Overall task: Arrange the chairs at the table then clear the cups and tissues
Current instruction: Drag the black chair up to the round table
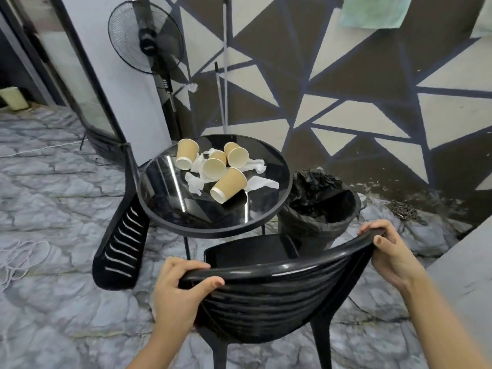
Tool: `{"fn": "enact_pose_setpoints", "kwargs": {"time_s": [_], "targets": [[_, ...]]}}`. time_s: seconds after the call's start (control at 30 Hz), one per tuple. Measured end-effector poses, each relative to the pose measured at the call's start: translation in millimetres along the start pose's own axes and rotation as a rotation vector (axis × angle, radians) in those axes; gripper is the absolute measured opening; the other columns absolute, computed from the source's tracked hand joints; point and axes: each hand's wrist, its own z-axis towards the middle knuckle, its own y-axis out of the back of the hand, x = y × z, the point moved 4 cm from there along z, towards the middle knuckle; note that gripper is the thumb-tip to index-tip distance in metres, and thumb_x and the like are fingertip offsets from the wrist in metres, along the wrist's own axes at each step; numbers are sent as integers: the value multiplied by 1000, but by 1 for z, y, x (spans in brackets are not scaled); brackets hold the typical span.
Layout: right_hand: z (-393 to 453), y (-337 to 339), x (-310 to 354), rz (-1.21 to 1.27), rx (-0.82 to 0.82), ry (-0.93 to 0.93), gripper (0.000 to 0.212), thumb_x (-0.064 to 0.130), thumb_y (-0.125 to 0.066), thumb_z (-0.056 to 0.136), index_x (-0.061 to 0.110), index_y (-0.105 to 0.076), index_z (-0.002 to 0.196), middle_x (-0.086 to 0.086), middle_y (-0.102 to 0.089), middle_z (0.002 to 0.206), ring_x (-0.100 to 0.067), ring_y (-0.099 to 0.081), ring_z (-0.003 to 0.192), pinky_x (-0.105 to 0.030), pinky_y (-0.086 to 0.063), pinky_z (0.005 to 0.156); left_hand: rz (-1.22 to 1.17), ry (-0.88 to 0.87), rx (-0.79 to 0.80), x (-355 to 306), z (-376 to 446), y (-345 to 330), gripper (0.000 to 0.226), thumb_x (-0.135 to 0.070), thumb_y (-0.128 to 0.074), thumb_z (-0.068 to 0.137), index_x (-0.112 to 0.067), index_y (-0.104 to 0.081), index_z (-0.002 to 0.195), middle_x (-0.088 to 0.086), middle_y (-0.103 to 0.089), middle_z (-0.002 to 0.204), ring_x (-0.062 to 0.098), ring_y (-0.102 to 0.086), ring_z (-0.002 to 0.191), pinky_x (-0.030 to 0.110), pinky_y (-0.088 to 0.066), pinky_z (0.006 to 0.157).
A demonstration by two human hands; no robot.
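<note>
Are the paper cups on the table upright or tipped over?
Tipped. All the paper cups lie on their sides among tissues on the round table.

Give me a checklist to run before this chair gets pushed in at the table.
1. Left hand grips the chair back: ok.
2. Right hand grips the other end: ok.
3. Chair faces the table: ok.
4. Bin is apart from the chair's seat: cannot tell, they overlap in view.
5. Second chair already at the table: ok.
6. Cups and tissues cleared: not ok, all on the table.
</note>
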Motion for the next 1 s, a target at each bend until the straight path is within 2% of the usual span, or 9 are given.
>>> {"fn": "enact_pose_setpoints", "kwargs": {"time_s": [0.07,0.13,0.27,0.4,0.57,0.73,0.87,0.93,1.0], "targets": [[17,4,10,12,14,4,39,25,-90,46,24,-59,69,5,-66,75,-11,-64,69,-19,-54,63,23,-15,-43,-8,3,-12,36,-55,-70,37,-37,-68,68,-10,-53,83,7,-55,78,11,-43,70],[33,9,18,13,32,9,52,34,-94,31,24,-58,68,4,-67,75,-12,-63,66,-20,-54,61,24,-43,-98,-18,4,-22,37,-54,-70,39,-36,-68,71,-10,-52,83,6,-54,78,9,-42,71],[60,18,30,36,126,17,49,35,-93,37,25,-59,70,4,-65,79,-11,-61,69,-19,-53,63,26,-77,-171,-29,1,-38,34,-52,-70,42,-37,-67,71,-18,-52,81,0,-53,75,5,-40,72],[68,41,15,68,145,-32,49,31,-94,36,23,-59,70,4,-66,81,-10,-63,72,-21,-53,62,38,-54,-200,-16,-23,-58,36,-52,-73,38,-36,-68,70,-9,-51,82,7,-54,78,14,-42,75],[64,78,2,10,133,-134,52,34,-95,27,25,-61,66,7,-66,81,-9,-65,78,-22,-55,63,40,-30,-212,4,-58,-85,49,-74,-73,31,-45,-68,70,-17,-50,81,1,-53,73,6,-40,68],[54,96,5,-164,232,-247,60,42,-93,25,23,-69,76,4,-69,85,-11,-64,81,-19,-52,65,13,-29,-200,12,-82,-95,51,-75,-73,36,-42,-70,75,-15,-49,81,1,-53,73,6,-42,67],[43,108,0,-189,235,-277,52,21,-90,27,23,-66,73,2,-68,82,-14,-63,76,-22,-52,62,44,-68,-186,9,-88,-98,48,-75,-71,41,-44,-68,78,-18,-48,83,-2,-52,76,4,-40,71],[40,108,0,-165,221,-254,33,4,-73,46,24,-65,72,2,-67,81,-14,-62,77,-21,-52,64,3,-46,-191,7,-84,-99,48,-73,-73,39,-41,-68,74,-18,-49,83,-2,-53,75,4,-41,70],[39,107,-1,-139,191,-235,32,-4,-54,59,24,-64,71,3,-66,80,-13,-61,76,-20,-51,65,-9,-28,-181,8,-77,-97,51,-73,-74,37,-38,-69,73,-19,-50,83,-1,-54,76,6,-42,70]]}}
